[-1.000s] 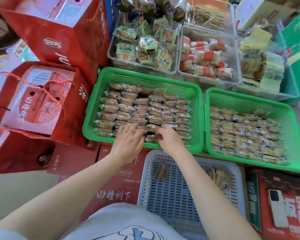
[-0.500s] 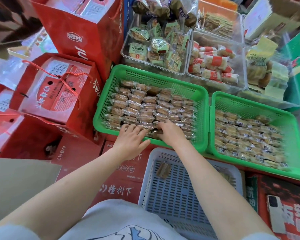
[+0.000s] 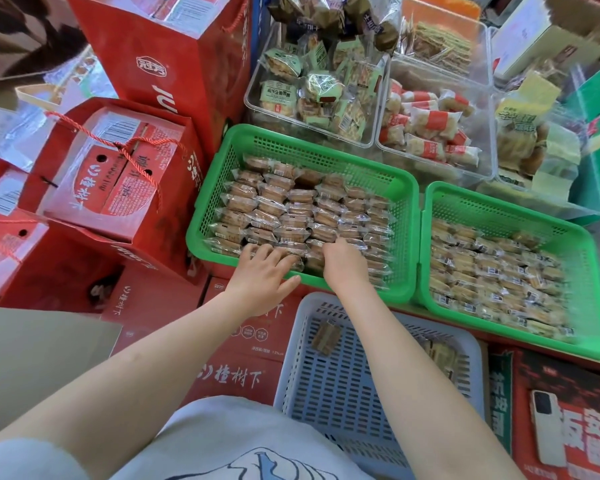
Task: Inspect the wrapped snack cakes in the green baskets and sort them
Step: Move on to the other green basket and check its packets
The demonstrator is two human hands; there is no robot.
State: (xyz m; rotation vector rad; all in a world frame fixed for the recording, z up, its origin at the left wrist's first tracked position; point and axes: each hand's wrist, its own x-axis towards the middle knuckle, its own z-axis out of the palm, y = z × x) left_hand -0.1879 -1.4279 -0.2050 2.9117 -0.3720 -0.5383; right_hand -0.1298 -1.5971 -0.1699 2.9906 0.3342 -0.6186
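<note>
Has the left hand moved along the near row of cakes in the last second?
No. The left hand rests at the same spot on the near rim of the left green basket; only the camera shifted.

Two baskets are sitting side by side, the left basket (image 3: pixel 302 147) and the right basket (image 3: pixel 520 206), each holding rows of wrapped cakes (image 3: pixel 291 216). Behind them, clear bins (image 3: pixel 378 133) of snacks are standing. In front, a crate (image 3: pixel 343 386) is lying. Boxes (image 3: pixel 125 174) are standing to the left, and a phone (image 3: pixel 548 427) is lying at the right.
</note>
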